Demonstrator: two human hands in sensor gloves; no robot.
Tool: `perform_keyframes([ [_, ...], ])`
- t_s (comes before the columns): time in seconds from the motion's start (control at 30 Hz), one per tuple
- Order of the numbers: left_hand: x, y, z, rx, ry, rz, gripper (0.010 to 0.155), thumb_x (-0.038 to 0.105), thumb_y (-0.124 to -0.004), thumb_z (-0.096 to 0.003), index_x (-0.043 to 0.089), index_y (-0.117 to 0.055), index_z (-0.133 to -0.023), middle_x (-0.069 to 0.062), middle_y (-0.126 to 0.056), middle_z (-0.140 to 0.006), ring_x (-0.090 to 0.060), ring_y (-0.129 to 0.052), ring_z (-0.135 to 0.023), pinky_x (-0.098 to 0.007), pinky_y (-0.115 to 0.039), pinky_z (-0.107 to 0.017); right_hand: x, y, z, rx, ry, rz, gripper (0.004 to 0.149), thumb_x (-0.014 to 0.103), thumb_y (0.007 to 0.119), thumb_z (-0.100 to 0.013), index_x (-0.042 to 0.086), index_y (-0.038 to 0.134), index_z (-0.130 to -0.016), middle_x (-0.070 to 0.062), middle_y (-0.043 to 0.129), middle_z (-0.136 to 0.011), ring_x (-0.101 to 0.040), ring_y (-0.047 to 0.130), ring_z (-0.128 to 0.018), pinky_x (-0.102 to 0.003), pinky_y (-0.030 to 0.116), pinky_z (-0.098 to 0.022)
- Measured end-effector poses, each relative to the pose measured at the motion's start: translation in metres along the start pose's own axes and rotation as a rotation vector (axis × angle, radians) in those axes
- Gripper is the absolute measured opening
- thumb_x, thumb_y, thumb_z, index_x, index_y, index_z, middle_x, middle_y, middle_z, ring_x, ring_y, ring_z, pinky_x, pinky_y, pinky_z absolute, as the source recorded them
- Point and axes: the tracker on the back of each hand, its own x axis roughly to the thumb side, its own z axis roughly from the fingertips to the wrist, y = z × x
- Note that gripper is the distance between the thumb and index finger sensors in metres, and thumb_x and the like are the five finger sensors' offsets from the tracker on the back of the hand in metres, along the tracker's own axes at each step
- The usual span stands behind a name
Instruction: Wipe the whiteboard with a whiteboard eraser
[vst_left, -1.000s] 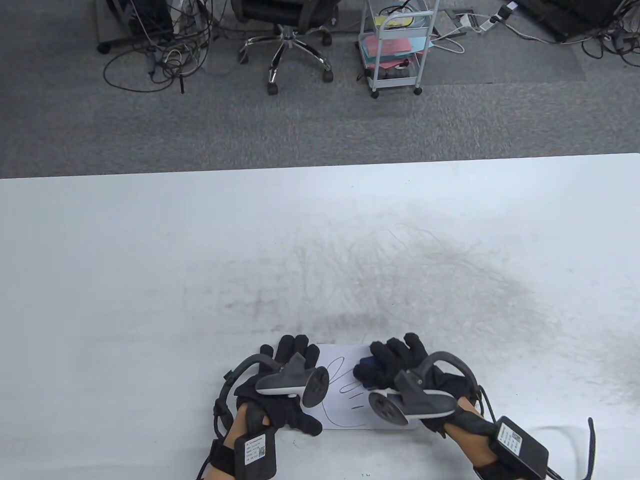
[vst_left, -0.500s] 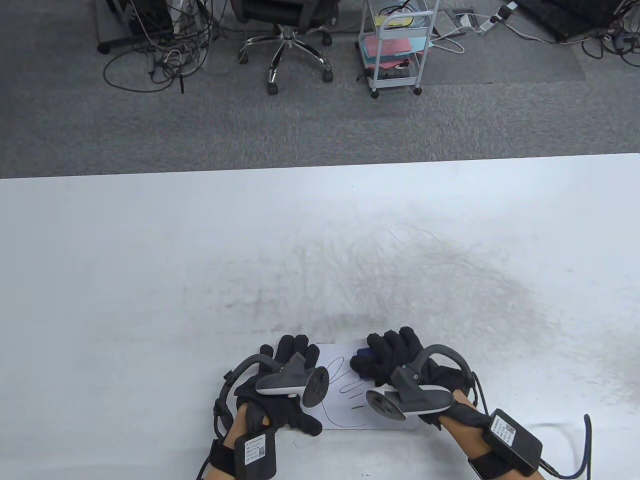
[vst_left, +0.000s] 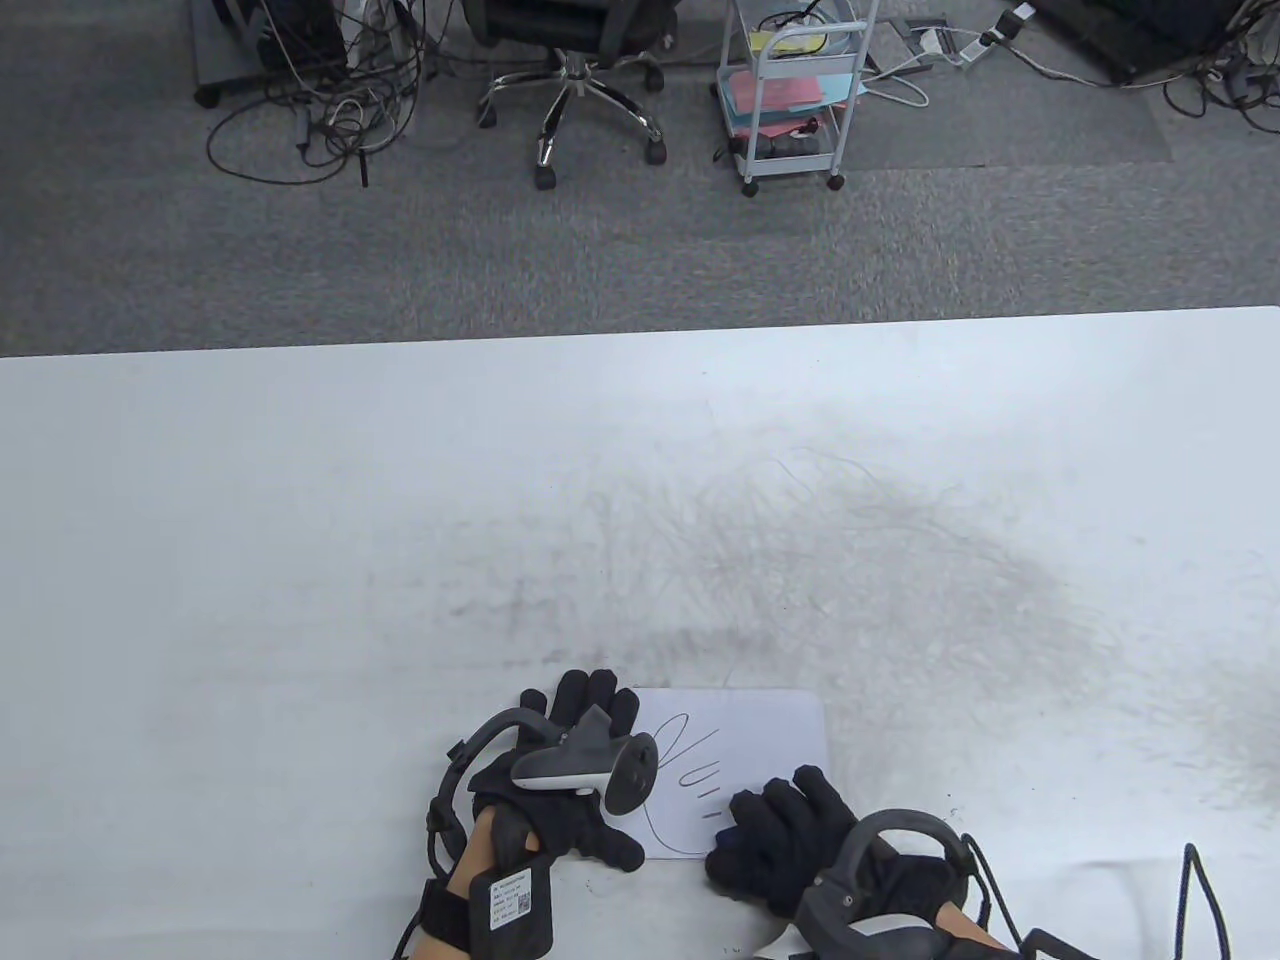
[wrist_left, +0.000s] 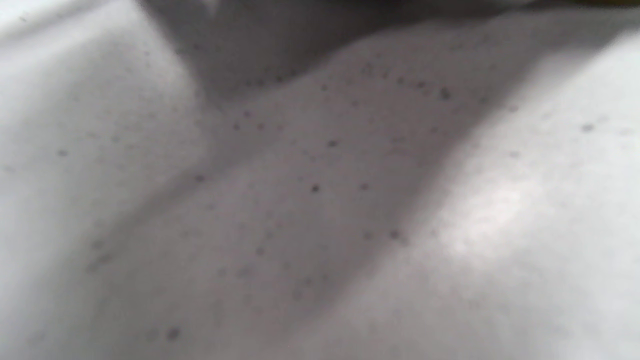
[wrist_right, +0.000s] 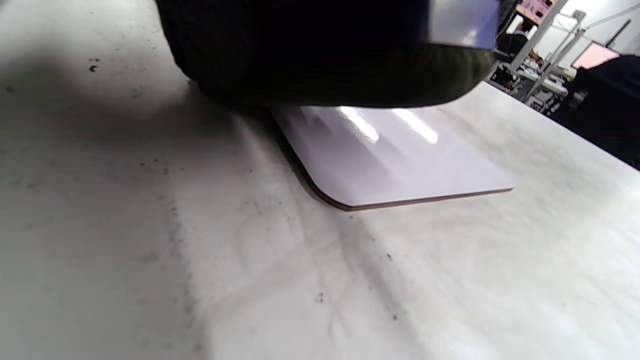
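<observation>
The whiteboard (vst_left: 745, 745) lies flat on the table (vst_left: 300, 520) near its front edge, with black pen lines on its left half. The left hand (vst_left: 560, 790) rests palm down on the board's left edge, fingers extended and pointing away from the person. The right hand (vst_left: 785, 835) sits curled over the board's near right corner; the whiteboard eraser is not clearly visible beneath it, so its grip cannot be determined.
</observation>
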Motion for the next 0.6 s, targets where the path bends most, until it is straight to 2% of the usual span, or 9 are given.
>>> perform_keyframes([
  [0.17, 0.000, 0.000, 0.000, 0.000, -0.002, 0.001, 0.132, 0.082, -0.057, -0.0237, 0.004, 0.011, -0.106, -0.030, 0.013, -0.109, -0.056, 0.001, -0.101, -0.072, -0.025, -0.073, -0.021, 0.002, -0.019, 0.043, 0.058, -0.113, 0.055, 0.043, 0.065, -0.061, 0.041, 0.044, -0.112, -0.015, 0.051, -0.127, -0.043, 0.063, -0.111, -0.070, 0.049, -0.080],
  [0.47, 0.000, 0.000, 0.000, 0.001, -0.005, 0.002, 0.132, 0.082, -0.057, -0.0240, 0.004, 0.011, -0.106, -0.030, 0.013, -0.109, -0.056, 0.001, -0.101, -0.072, -0.025, -0.073, -0.095, 0.011, -0.089, 0.074, 0.276, -0.217, 0.055, 0.042, 0.064, -0.062, 0.040, 0.042, -0.112, -0.015, 0.050, -0.127, -0.044, 0.062, -0.112, -0.070, 0.049, -0.081],
  [0.6, 0.000, 0.000, 0.000, 0.001, -0.006, 0.003, 0.132, 0.082, -0.057, -0.0241, 0.004, 0.011, -0.106, -0.030, 0.013, -0.109, -0.056, 0.001, -0.101, -0.072, -0.025, -0.073, -0.104, 0.011, -0.097, 0.094, 0.277, -0.261, 0.054, 0.042, 0.065, -0.062, 0.039, 0.043, -0.112, -0.015, 0.052, -0.127, -0.044, 0.064, -0.111, -0.070, 0.050, -0.080],
])
